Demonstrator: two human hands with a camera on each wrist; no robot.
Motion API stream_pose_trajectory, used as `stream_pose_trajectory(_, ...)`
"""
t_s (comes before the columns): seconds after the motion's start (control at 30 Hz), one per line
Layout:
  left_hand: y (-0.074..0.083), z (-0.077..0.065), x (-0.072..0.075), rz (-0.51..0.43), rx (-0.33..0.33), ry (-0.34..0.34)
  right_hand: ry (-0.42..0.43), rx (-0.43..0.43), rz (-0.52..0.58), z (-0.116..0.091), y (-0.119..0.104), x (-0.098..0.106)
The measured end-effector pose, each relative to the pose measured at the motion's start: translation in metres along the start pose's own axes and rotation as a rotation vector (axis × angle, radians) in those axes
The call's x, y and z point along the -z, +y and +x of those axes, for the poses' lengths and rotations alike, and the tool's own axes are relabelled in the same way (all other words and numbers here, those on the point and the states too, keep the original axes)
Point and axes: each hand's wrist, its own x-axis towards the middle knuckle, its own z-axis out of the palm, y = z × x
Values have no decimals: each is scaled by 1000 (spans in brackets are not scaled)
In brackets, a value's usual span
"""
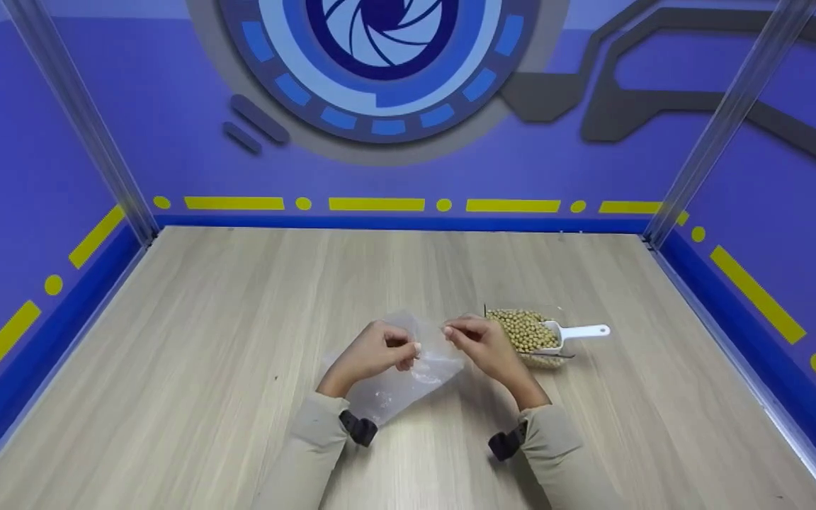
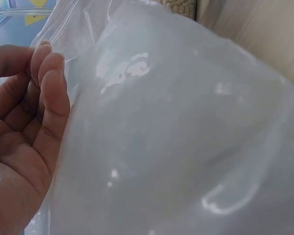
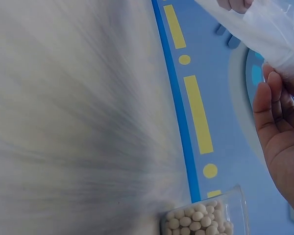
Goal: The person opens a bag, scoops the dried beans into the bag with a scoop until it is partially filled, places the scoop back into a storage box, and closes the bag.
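A clear plastic zip bag (image 1: pixel 397 393) hangs between the two hands, above the table. My left hand (image 1: pixel 376 350) pinches its top edge between thumb and fingers. On the other side, my right hand (image 1: pixel 486 347) pinches the edge with its fingertips. The left wrist view has the bag (image 2: pixel 166 122) filling most of the frame beside the curled fingers of the left hand (image 2: pixel 27 117); parallel lines run near its mouth. Nothing shows inside the bag. In the right wrist view, the bag's corner (image 3: pixel 274 34) meets the fingertips of the right hand (image 3: pixel 284 127).
Just beyond the right hand stands a clear container (image 1: pixel 546 362) of round tan beans (image 1: pixel 518 327). A white scoop (image 1: pixel 585 331) rests in it, handle pointing right. The wooden table (image 1: pixel 202 340) is enclosed by blue printed walls and metal posts.
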Motion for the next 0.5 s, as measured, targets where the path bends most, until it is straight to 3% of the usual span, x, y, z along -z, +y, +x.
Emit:
stream_pose_trajectory(0.27, 34, -13, 4, -19, -12, -45, 6, -4, -36, -1, 0, 3)
stream_pose_trajectory(0.5, 36, -14, 4, -12, -10, -55, 21, -32, -77, 0, 0, 5)
